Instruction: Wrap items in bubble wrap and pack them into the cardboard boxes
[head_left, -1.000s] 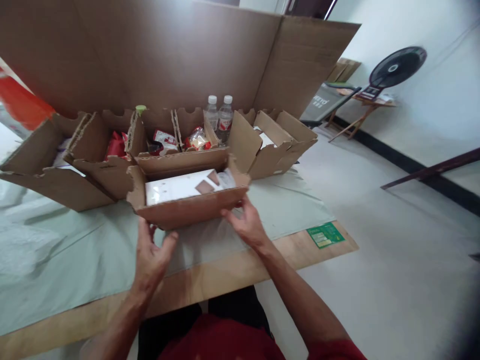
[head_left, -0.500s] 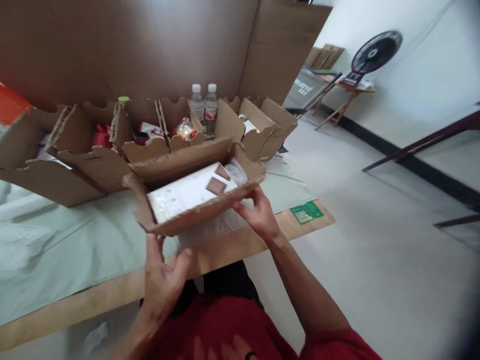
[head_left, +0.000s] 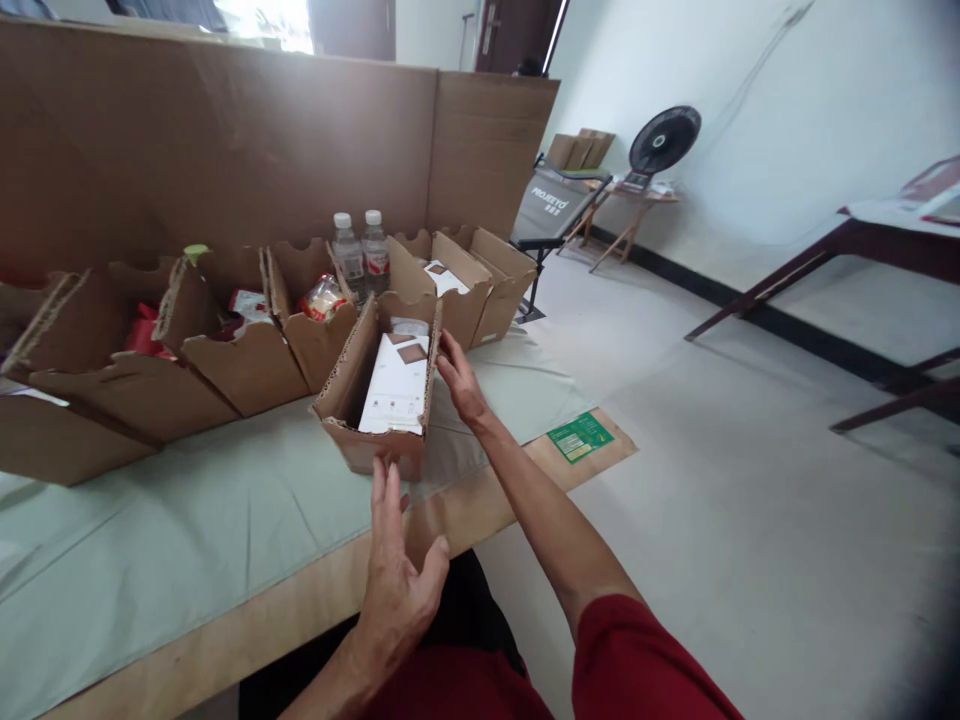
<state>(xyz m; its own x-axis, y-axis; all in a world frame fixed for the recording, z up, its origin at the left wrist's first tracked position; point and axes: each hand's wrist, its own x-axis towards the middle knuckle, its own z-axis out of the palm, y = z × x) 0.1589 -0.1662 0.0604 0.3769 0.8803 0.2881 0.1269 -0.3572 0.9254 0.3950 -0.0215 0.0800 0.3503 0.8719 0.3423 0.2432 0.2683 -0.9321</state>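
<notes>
A cardboard bin (head_left: 375,448) stands lengthwise before me on the cloth-covered table, its short end facing me. Inside lie a white box (head_left: 395,385) with brown squares and, behind it, a clear plastic item (head_left: 409,327). The fingertips of my left hand (head_left: 401,560) rest at the bin's near end, fingers stretched and thumb apart. Along the bin's right wall is my right hand (head_left: 459,380), its fingers extended against the side rather than wrapped round it.
Several cardboard bins line the table, among them one with red-wrapped goods (head_left: 322,298). Two water bottles (head_left: 375,255) stand behind my bin. A tall cardboard panel (head_left: 300,150) closes off the back. The wooden table edge (head_left: 225,630) runs in front of me; a fan (head_left: 664,140) stands farther right.
The bin has turned from crosswise and tilted to lengthwise, and now sits on the table by the row. My hands have loosened from gripping it to flat against it. The view has shifted.
</notes>
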